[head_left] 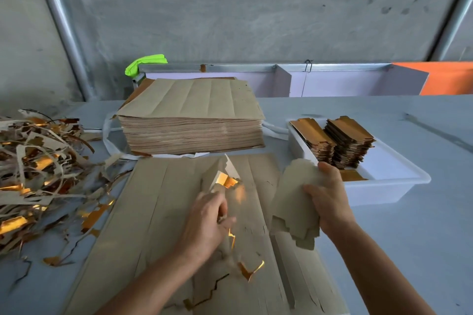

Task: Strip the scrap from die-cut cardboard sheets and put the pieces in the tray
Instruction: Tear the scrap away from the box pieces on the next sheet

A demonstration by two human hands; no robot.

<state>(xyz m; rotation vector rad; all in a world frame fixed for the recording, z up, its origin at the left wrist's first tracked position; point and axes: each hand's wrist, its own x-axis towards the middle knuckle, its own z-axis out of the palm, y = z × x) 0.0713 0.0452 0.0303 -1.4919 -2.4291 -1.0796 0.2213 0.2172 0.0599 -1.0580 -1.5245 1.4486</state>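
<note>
A die-cut cardboard sheet [163,212] lies flat on the grey bench [399,238], brown side up. The left hand [204,222] has its grip closed on a strip of scrap [225,181] (gold foil on its underside), lifted off the sheet. The right hand [330,202] grips a stripped piece [294,202] just beside the white tray [399,176], where gold-faced pieces [340,140] stand stacked. A thick sheet stack [192,120] sits behind; a scrap heap [38,174] lies at left.

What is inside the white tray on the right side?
The white tray holds two stacks of gold-faced cardboard pieces at its far end, plus one loose piece. Anything under them is covered.
</note>
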